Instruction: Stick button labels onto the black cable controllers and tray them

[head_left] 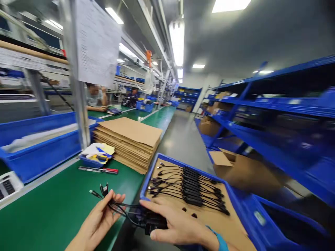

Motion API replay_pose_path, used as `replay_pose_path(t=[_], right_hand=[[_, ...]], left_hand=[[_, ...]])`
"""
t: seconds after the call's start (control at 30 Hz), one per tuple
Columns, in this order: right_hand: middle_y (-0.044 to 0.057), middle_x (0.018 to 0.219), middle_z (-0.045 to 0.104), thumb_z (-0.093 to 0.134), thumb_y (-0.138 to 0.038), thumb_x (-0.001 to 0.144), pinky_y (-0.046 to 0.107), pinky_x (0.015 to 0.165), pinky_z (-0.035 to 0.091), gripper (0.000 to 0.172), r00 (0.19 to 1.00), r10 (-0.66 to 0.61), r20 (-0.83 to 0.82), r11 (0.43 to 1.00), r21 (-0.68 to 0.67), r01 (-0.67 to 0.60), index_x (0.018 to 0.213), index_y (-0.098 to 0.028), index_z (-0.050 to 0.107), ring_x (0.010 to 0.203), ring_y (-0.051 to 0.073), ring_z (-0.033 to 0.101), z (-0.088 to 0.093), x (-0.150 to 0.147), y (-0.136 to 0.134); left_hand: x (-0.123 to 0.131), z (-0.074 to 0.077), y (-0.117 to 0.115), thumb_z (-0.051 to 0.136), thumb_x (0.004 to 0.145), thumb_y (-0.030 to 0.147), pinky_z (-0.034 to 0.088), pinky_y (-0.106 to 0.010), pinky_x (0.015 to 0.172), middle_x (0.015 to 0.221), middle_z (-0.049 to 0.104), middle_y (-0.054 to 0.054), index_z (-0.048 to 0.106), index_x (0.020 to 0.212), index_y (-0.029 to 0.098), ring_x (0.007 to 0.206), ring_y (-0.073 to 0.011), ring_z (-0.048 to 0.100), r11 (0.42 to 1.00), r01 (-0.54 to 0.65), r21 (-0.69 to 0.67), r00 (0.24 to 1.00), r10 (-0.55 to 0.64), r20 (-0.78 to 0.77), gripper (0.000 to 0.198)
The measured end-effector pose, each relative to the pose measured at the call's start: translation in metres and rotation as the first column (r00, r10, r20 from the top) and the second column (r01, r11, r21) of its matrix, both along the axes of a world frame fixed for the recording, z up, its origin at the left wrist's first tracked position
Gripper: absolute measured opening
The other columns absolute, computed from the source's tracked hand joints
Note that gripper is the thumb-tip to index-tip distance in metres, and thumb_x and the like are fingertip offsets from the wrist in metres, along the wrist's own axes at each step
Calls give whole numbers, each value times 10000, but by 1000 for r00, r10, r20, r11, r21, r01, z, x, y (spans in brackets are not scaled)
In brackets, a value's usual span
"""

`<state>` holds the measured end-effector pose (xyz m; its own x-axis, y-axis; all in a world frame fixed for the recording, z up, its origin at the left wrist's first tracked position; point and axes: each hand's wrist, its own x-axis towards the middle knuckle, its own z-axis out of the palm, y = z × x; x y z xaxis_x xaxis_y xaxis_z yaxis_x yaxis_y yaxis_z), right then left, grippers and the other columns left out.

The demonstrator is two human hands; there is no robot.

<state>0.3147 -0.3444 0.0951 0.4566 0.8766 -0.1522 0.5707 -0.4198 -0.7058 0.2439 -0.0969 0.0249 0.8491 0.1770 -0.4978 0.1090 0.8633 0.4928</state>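
Note:
My left hand pinches a bundle of black cables close to their metal-tipped plugs, over the edge of the green bench. The cables run right to several black box-shaped cable units, which my right hand grips from above, thumb at the near side and fingers over the top. Part of these units is hidden under that hand. Just beyond it, a blue tray lined with cardboard holds a row of similar black cable units, their cables spread to both sides.
On the green bench lie a stack of cardboard sheets, pens and a small blue box. A large blue bin stands left by a metal post. Blue shelving and an open carton stand right. A person sits farther along.

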Motion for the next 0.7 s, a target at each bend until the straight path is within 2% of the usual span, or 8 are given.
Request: replay_pose_path(t=[0.1, 0.27, 0.33, 0.4, 0.47, 0.53, 0.6, 0.7], right_hand=[[154, 1494, 405, 708, -358, 739, 505, 1124, 295, 969, 929, -159, 334, 979, -70, 193, 1555, -221, 202, 1323, 337, 401, -4, 7, -60], [158, 1591, 256, 609, -401, 834, 560, 1177, 187, 910, 849, -288, 443, 919, -121, 375, 1568, -190, 114, 1445, 350, 256, -56, 35, -149], [144, 1598, 247, 612, -408, 825, 556, 1175, 209, 932, 857, -322, 403, 904, -137, 405, 1569, -205, 87, 1455, 352, 240, -80, 44, -171], [132, 1601, 244, 620, -421, 811, 546, 1170, 231, 954, 866, -349, 358, 892, -154, 424, 1569, -216, 76, 1458, 351, 234, -98, 50, -184], [130, 1597, 257, 634, -426, 794, 545, 1178, 211, 946, 869, -355, 344, 885, -175, 430, 1566, -214, 131, 1459, 350, 231, -110, 55, -190], [140, 1579, 298, 649, -409, 775, 545, 1187, 178, 909, 875, -333, 352, 892, -184, 414, 1551, -206, 222, 1454, 345, 244, -116, 58, -190], [148, 1562, 326, 654, -370, 759, 534, 1187, 182, 861, 878, -315, 361, 907, -157, 390, 1527, -206, 302, 1448, 332, 256, -119, 59, -187], [143, 1607, 194, 659, -336, 734, 553, 1180, 157, 839, 857, -359, 370, 891, -137, 432, 1505, -226, 347, 1484, 337, 129, -121, 57, -181]], left_hand=[[29, 6, -31, 595, 888, 64, 621, -362, 776, 920, 751, -150, 692, 836, 76, 825, -215, 737, 972, 188, 140, 982, -184, -40, 110], [74, -2, -86, 669, 807, 82, 500, -379, 1026, 1178, 696, -161, 680, 1117, 103, 1143, -267, 644, 824, 315, 470, 915, -395, 79, 311], [83, -20, -96, 686, 784, 142, 402, -463, 1107, 1353, 595, -149, 609, 1268, 162, 1305, -308, 508, 619, 166, 767, 894, -422, 148, 490], [85, -42, -97, 641, 816, 185, 283, -522, 1161, 1522, 404, -137, 526, 1370, 199, 1429, -319, 314, 262, -64, 963, 857, -480, 187, 566], [81, -62, -90, 583, 862, 202, 216, -562, 1173, 1592, 249, -124, 441, 1437, 217, 1473, -316, 177, -95, -227, 969, 802, -583, 131, 593], [75, -78, -80, 590, 863, 212, 222, -589, 1160, 1606, 183, -137, 325, 1497, 221, 1480, -323, 130, -350, -305, 886, 756, -655, 1, 688], [70, -85, -73, 641, 818, 202, 249, -589, 1150, 1611, 139, -157, 205, 1533, 213, 1481, -334, 101, -504, -336, 795, 743, -661, -105, 838], [69, -87, -69, 626, 771, 131, 262, -559, 1157, 1620, 65, -158, 127, 1547, 206, 1484, -337, 60, -596, -350, 723, 745, -645, -171, 925]])
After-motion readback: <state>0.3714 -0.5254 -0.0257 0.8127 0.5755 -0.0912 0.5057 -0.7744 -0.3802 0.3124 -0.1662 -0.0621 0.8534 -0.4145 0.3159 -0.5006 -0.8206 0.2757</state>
